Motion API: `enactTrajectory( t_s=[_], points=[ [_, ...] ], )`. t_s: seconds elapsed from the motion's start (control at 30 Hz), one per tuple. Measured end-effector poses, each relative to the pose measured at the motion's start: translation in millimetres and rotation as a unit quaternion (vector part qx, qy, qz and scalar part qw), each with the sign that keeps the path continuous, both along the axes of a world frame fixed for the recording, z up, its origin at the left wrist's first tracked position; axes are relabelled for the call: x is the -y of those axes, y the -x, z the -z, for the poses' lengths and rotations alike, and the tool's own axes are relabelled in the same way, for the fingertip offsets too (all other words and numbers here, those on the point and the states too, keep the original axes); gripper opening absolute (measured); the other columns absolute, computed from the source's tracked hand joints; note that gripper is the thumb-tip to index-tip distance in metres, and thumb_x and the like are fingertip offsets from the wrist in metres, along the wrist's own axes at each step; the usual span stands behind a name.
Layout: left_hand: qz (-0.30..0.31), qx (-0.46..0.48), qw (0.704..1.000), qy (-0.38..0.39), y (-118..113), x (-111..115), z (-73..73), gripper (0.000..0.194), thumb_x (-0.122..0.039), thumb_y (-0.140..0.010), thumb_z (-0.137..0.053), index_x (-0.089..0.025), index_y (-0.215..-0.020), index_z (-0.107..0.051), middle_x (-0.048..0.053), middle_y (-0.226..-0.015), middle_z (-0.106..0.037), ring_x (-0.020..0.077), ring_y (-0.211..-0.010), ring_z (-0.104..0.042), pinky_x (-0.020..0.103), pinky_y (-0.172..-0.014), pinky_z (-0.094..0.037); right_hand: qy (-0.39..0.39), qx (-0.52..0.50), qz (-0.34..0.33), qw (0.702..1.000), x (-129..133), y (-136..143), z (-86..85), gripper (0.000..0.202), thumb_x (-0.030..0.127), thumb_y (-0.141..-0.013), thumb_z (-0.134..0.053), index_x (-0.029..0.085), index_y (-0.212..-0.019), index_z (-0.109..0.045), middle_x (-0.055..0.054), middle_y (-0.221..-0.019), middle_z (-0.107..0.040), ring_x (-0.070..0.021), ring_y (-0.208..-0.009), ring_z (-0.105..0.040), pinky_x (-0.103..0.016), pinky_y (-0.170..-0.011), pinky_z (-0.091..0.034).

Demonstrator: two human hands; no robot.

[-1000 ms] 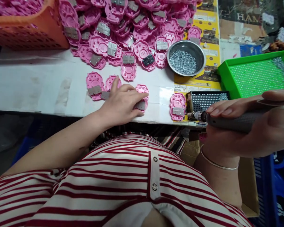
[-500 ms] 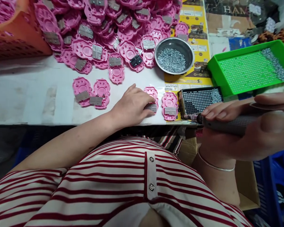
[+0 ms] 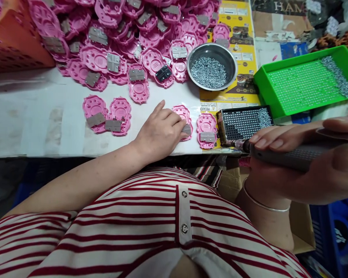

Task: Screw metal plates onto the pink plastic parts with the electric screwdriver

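Pink piece (image 3: 184,112) and left hand (image 3: 159,133) now nearer black tray (image 3: 238,122)

Readable text: "HAM" and "PRECAUC", two flat printed surfaces.
"HAM": pale capitals, dark-and-brown worn flat sheet (image 3: 278,24), upper right. "PRECAUC": small, white strip on yellow printed sheet (image 3: 243,92); remaining fine print illegible.
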State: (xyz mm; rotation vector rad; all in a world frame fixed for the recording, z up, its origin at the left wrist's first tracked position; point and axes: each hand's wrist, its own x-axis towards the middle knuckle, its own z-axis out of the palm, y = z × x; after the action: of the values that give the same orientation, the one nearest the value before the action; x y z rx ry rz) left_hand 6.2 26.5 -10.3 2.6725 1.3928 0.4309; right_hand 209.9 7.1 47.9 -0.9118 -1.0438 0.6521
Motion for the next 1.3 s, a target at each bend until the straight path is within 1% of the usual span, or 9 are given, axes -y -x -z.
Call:
enactTrajectory(
  t_s=[0.1,0.17,0.37,0.53,0.63,0.77,0.9,1.13,1.3],
  points=[
    [-0.001,-0.02,1.0,-0.001,-1,2,-1.1,0.032,-0.033,-0.097,-0.052,-0.018,-0.117,-0.071,0.01,-0.107,-0.07,0.0294,-0.108,-0.059,0.063,-0.12,-0.026,-0.112,0.038,0.028,0.993,-7,-6,-1.9,0.01,0.036,-0.078,-0.065,0.027,-0.08,-0.065,0.009,-0.054,-0.055,-0.0075,-0.044,-0.047,-0.028,-0.046,-0.051],
    [0.008,-0.018,1.0,0.006,-1,3,-1.1,0.03,-0.034,-0.095,-0.054,-0.021,-0.117,-0.071,0.009,-0.107,-0.07,0.0296,-0.108,-0.059,0.064,-0.12,-0.024,-0.141,0.036,0.048,0.988,-11,-12,-3.1,0.007,0.032,-0.078,-0.062,0.026,-0.077,-0.065,0.009,-0.052,-0.053,-0.007,-0.042,-0.045,-0.027,-0.043,-0.049],
    [0.015,0.015,0.999,0.03,-3,6,-2.4,0.028,-0.029,-0.096,-0.05,-0.026,-0.111,-0.073,0.008,-0.104,-0.071,0.0299,-0.104,-0.06,0.067,-0.119,-0.022,-0.138,0.021,0.06,0.988,-21,-15,-3.0,0.007,0.027,-0.081,-0.058,0.022,-0.081,-0.063,0.01,-0.05,-0.052,-0.0058,-0.041,-0.047,-0.024,-0.042,-0.047],
    [-0.008,-0.001,1.0,0.014,-4,10,-4.9,0.03,-0.03,-0.097,-0.048,-0.025,-0.119,-0.068,0.008,-0.108,-0.071,0.0297,-0.103,-0.063,0.065,-0.117,-0.026,-0.143,0.03,0.087,0.985,-28,-12,2.6,0.005,0.026,-0.076,-0.06,0.023,-0.079,-0.063,0.011,-0.048,-0.051,-0.006,-0.037,-0.044,-0.023,-0.037,-0.041],
    [-0.01,-0.012,1.0,0.011,-3,10,-6.1,0.03,-0.033,-0.099,-0.044,-0.026,-0.111,-0.071,0.008,-0.107,-0.072,0.0286,-0.099,-0.065,0.064,-0.115,-0.03,-0.119,0.05,0.1,0.987,-26,-12,2.0,0.006,0.026,-0.078,-0.059,0.024,-0.081,-0.064,0.01,-0.051,-0.052,-0.0053,-0.041,-0.047,-0.024,-0.041,-0.041],
    [0.002,-0.011,1.0,0.01,0,11,-8.1,0.029,-0.033,-0.1,-0.043,-0.029,-0.104,-0.072,0.004,-0.105,-0.074,0.027,-0.098,-0.067,0.064,-0.118,-0.026,-0.092,0.059,0.098,0.989,-23,-15,1.8,0.007,0.025,-0.081,-0.058,0.022,-0.085,-0.063,0.01,-0.053,-0.052,-0.005,-0.044,-0.049,-0.024,-0.046,-0.042],
    [0.022,-0.007,1.0,0.015,2,12,-8.2,0.028,-0.04,-0.098,-0.049,-0.028,-0.109,-0.072,0.005,-0.11,-0.074,0.029,-0.101,-0.067,0.066,-0.119,-0.022,-0.136,0.034,0.095,0.986,-29,-18,8.7,0.007,0.023,-0.078,-0.058,0.019,-0.082,-0.062,0.009,-0.05,-0.052,-0.0055,-0.039,-0.046,-0.023,-0.039,-0.041],
    [0.001,-0.018,0.998,-0.063,1,9,-2.5,0.03,-0.037,-0.097,-0.051,-0.02,-0.105,-0.075,0.008,-0.101,-0.076,0.0274,-0.086,-0.069,0.064,-0.114,-0.033,-0.117,0.052,0.071,0.989,-28,-21,14.5,0.012,0.024,-0.083,-0.055,0.021,-0.09,-0.064,0.012,-0.053,-0.051,-0.0032,-0.045,-0.051,-0.019,-0.047,-0.046],
    [-0.021,-0.014,0.999,-0.039,0,9,-0.6,0.025,-0.033,-0.095,-0.053,-0.022,-0.104,-0.074,0.008,-0.098,-0.075,0.0276,-0.089,-0.068,0.061,-0.114,-0.033,-0.12,0.035,0.057,0.991,-26,-19,12.5,0.012,0.021,-0.083,-0.055,0.018,-0.091,-0.063,0.01,-0.055,-0.055,-0.0041,-0.046,-0.052,-0.021,-0.047,-0.046]
  ],
)
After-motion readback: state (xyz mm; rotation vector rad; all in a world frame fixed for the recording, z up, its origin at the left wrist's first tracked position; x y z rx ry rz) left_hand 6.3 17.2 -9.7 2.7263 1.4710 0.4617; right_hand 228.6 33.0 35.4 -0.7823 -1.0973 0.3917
